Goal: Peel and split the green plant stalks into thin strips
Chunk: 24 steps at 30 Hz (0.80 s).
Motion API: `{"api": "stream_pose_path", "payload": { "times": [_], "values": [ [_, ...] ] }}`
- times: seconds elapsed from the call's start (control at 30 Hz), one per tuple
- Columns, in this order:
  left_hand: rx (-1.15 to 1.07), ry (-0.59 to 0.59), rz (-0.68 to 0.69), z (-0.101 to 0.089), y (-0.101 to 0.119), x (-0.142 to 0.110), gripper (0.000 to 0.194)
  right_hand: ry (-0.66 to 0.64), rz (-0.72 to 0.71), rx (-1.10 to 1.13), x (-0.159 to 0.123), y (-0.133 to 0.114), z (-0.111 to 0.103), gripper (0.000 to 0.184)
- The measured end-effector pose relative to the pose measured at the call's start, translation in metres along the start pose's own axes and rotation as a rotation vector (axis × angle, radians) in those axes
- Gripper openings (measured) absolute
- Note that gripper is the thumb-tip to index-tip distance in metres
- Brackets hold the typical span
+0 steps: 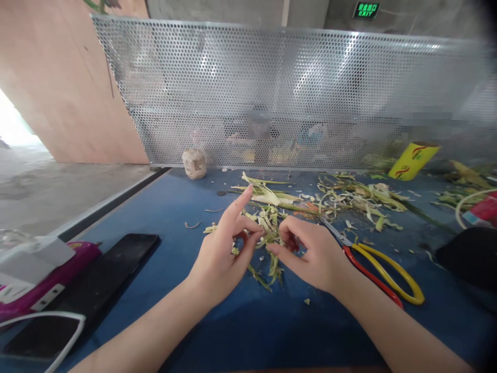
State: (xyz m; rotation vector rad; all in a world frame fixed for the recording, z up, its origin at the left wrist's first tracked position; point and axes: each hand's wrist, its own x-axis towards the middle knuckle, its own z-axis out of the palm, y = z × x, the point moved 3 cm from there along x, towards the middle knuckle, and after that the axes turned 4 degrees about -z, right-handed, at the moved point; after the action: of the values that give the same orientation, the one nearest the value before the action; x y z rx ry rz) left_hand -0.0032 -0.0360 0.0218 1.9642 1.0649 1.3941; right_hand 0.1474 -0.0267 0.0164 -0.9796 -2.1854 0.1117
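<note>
The shredded plant strips (pixel 271 220) lie in a loose heap at the centre of the frame, directly between your two hands. Their strands run every which way, but the heap as a whole stretches from the middle of the frame down towards the bottom, with limp green ends trailing past your fingertips. So its longer line runs roughly away from you, and your fingers come at it from the sides. Your left hand (pixel 223 246) is the nearer, its pinch reaching over the heap; thumb and a fingertip meet, forefinger raised, though you cannot tell whether a thin strand sits between them. Your right hand (pixel 310 254) is at the heap's right edge, thumb and forefinger only narrowly parted, the other fingers curled; whether they hold anything is hidden.

Just beyond the heap, long pale leaves (pixel 272 197) lie mostly crosswise. More scraps (pixel 373 197) spread to the right of centre. The scissors (pixel 347 241), with one red and one yellow handle, lie beside your right forearm, blades pointing up and left towards the heap. All this rests on the blue tabletop (pixel 233 342). A black phone (pixel 128 259) lies at lower left, and a perforated metal screen (pixel 272 77) stands across the back.
</note>
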Motion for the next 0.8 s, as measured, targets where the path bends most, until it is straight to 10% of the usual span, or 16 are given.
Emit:
{"api": "stream_pose_path", "payload": {
  "times": [0.8],
  "values": [
    [0.314, -0.234, 0.004, 0.005, -0.01, 0.002, 0.062, -0.136, 0.004, -0.112, -0.002, 0.0, 0.005, 0.015]
  ]
}}
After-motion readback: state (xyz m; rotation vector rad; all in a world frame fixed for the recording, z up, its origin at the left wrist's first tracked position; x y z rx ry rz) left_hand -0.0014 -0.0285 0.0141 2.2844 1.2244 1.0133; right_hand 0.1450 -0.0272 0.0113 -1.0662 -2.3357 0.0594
